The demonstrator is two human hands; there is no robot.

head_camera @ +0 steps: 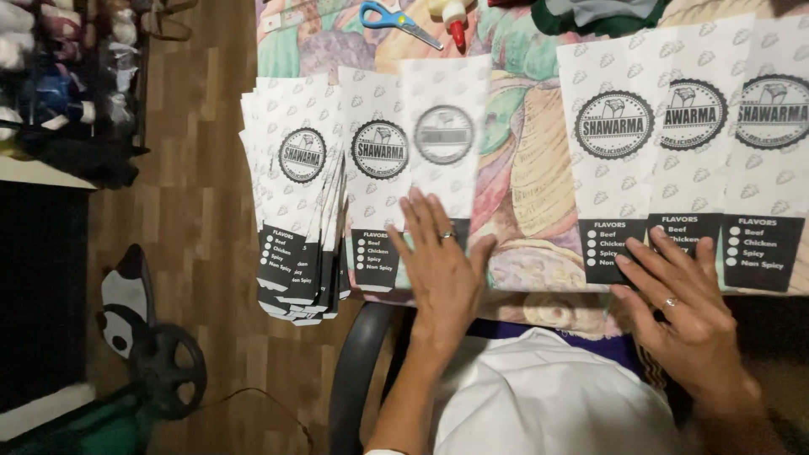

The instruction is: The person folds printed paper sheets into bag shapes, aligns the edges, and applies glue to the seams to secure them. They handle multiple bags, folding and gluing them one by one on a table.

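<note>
A table covered with a brightly patterned cloth [531, 168] fills the far part of the view, with a brown wooden floor [202, 253] to the left and the dark curved back of a chair [358, 371] near the person's body.

The left hand [442, 270] lies flat with its fingers spread wide, palm down, holding nothing; it presses on the near end of a white printed paper bag [445, 126] that lies face down, its round emblem showing only faintly through the paper. A ring sits on one finger. Just left of that bag lies another bag [379, 168] face up, and further left a thick stack of the same bags [295, 194] hangs over the table's left edge, fanned out at its near end.

The right hand [687, 312] is also open and flat, fingers spread, ringed, and grips nothing; its fingertips rest on the dark printed bands at the near ends of a row of three overlapping bags [691, 135] on the right of the table.

At the far edge lie blue-handled scissors [396, 21] and, just right of them, a glue bottle with a red tip [453, 18]. A dark green cloth [590, 15] lies further right.
</note>
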